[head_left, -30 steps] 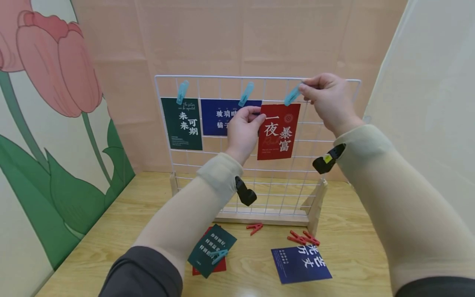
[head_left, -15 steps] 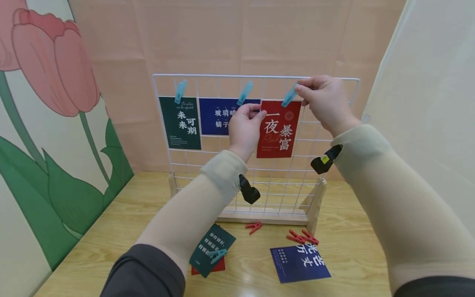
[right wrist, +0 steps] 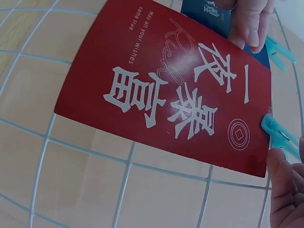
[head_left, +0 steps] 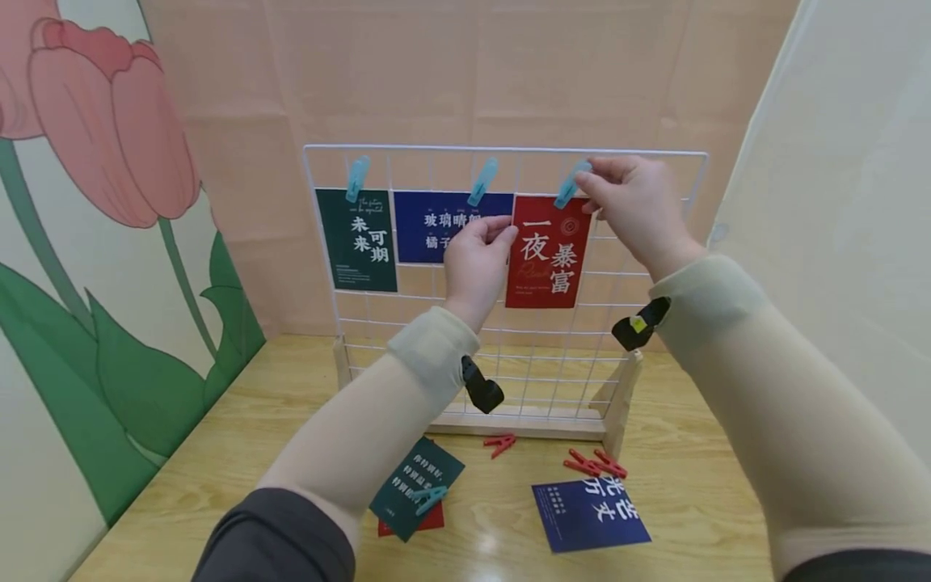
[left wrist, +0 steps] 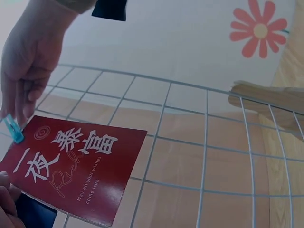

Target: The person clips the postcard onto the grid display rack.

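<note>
A red card (head_left: pixel 547 259) with white characters lies against the upper part of a white wire grid (head_left: pixel 465 301). My left hand (head_left: pixel 476 263) pinches the card's left edge between thumb and fingers. At the card's top edge, my right hand (head_left: pixel 640 206) pinches a light blue clothespin (head_left: pixel 571 186), whose tip overlaps the card in the right wrist view. To the left, a blue card (head_left: pixel 422 234) and a dark green card (head_left: pixel 356 250) hang from the grid, each under its own light blue clothespin. My left hand covers part of the blue card.
The grid stands on a wooden base (head_left: pixel 524 425). On the table (head_left: pixel 691 453) in front lie a green card (head_left: pixel 414 489) over a red one (head_left: pixel 429 521), topped by a blue clothespin (head_left: pixel 431 499), a blue card (head_left: pixel 591 517) and several red clothespins (head_left: pixel 499 444).
The red card has risen slightly against the grid and shifted a little to the right. Both hands keep their hold on the card and the clothespin.
</note>
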Available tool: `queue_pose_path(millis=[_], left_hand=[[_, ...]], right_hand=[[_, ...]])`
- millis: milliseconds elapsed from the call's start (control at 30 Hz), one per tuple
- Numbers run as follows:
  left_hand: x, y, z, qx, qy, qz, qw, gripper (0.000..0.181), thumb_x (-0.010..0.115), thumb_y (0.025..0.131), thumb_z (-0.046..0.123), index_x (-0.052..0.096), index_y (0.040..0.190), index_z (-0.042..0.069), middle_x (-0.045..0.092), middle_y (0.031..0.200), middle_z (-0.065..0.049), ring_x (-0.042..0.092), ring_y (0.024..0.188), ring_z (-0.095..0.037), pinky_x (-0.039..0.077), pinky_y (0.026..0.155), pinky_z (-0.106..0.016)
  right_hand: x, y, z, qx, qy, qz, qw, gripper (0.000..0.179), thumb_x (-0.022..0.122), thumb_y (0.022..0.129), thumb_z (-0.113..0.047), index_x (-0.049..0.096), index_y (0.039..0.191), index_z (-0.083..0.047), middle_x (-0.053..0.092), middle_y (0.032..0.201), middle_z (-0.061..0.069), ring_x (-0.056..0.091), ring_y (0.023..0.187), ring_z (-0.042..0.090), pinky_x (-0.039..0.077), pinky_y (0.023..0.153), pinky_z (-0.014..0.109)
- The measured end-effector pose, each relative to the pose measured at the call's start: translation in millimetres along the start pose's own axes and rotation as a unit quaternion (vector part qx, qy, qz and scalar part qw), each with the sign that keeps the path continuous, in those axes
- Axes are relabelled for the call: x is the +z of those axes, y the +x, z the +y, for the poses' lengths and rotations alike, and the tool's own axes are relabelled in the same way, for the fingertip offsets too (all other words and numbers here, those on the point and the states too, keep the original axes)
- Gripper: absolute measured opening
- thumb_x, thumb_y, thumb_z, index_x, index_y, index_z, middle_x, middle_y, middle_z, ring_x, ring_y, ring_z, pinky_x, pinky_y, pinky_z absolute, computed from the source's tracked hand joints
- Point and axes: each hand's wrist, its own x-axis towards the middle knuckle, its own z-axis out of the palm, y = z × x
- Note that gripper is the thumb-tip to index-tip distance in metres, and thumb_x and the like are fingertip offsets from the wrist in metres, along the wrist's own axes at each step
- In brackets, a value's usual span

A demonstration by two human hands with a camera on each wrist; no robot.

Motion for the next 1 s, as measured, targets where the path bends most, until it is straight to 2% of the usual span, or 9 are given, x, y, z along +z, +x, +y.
queue_pose_path(millis=[133, 267, 400, 600, 767, 1000], left_hand=[[-5.2, -3.9, -5.5, 0.007, 0.005, 0.0, 1.0, 0.021, 0.065, 0.093, 0.02, 0.069, 0.112, 0.011, 0.068, 0.099, 0.005, 0.061, 0.089, -0.006, 0.05, 0.075, -0.018], [-12.3, -10.1, -12.1, 0.015, -0.002, -0.009, 0.9998, 0.022, 0.065, 0.093, 0.021, 0.067, 0.113, 0.011, 0.068, 0.099, 0.004, 0.061, 0.089, -0.007, 0.051, 0.075, -0.02], [-21.8, -19.7, -20.6, 0.016, -0.007, -0.019, 0.9997, 0.023, 0.066, 0.093, 0.022, 0.067, 0.113, 0.011, 0.067, 0.098, 0.004, 0.06, 0.085, -0.01, 0.05, 0.07, -0.024], [-38.4, -33.5, -37.1, 0.008, 0.026, -0.028, 0.9993, 0.023, 0.065, 0.093, 0.026, 0.068, 0.113, 0.014, 0.065, 0.099, 0.006, 0.054, 0.083, -0.015, 0.045, 0.068, -0.028], [-50.6, -42.1, -60.1, -0.013, 0.041, -0.02, 0.9989, 0.022, 0.067, 0.092, 0.025, 0.069, 0.111, 0.015, 0.065, 0.098, 0.005, 0.053, 0.079, -0.016, 0.044, 0.065, -0.03], [-65.9, -61.7, -92.3, -0.045, 0.047, -0.017, 0.9977, 0.025, 0.066, 0.092, 0.027, 0.068, 0.113, 0.013, 0.064, 0.101, 0.004, 0.052, 0.081, -0.019, 0.044, 0.064, -0.031]], right_hand=[[1, -2.9, 2, 0.004, 0.009, 0.015, 0.9998, 0.049, 0.06, 0.093, -0.04, 0.058, 0.134, -0.013, 0.066, 0.112, 0.003, 0.061, 0.082, 0.016, 0.049, 0.07, 0.019], [0, -9.8, 6, -0.001, 0.012, 0.055, 0.9984, 0.049, 0.06, 0.094, -0.039, 0.057, 0.133, -0.01, 0.065, 0.111, 0.002, 0.061, 0.082, 0.013, 0.048, 0.07, 0.017], [1, -23.9, 12, -0.032, -0.019, 0.11, 0.9932, 0.045, 0.058, 0.095, -0.039, 0.061, 0.128, -0.009, 0.064, 0.108, 0.004, 0.061, 0.084, 0.009, 0.046, 0.071, 0.016], [14, -46.5, 34, -0.097, -0.048, 0.178, 0.9779, 0.038, 0.061, 0.094, -0.032, 0.066, 0.121, -0.006, 0.069, 0.105, 0.01, 0.056, 0.079, 0.003, 0.043, 0.069, 0.015], [28, -65.7, 60, -0.114, -0.064, 0.185, 0.974, 0.035, 0.062, 0.094, -0.028, 0.067, 0.119, -0.004, 0.07, 0.101, 0.01, 0.054, 0.076, -0.003, 0.042, 0.067, 0.012], [49, -91.8, 87, -0.123, -0.063, 0.167, 0.9762, 0.03, 0.065, 0.093, -0.021, 0.068, 0.115, -0.002, 0.071, 0.095, 0.011, 0.054, 0.073, -0.001, 0.041, 0.063, 0.009]])
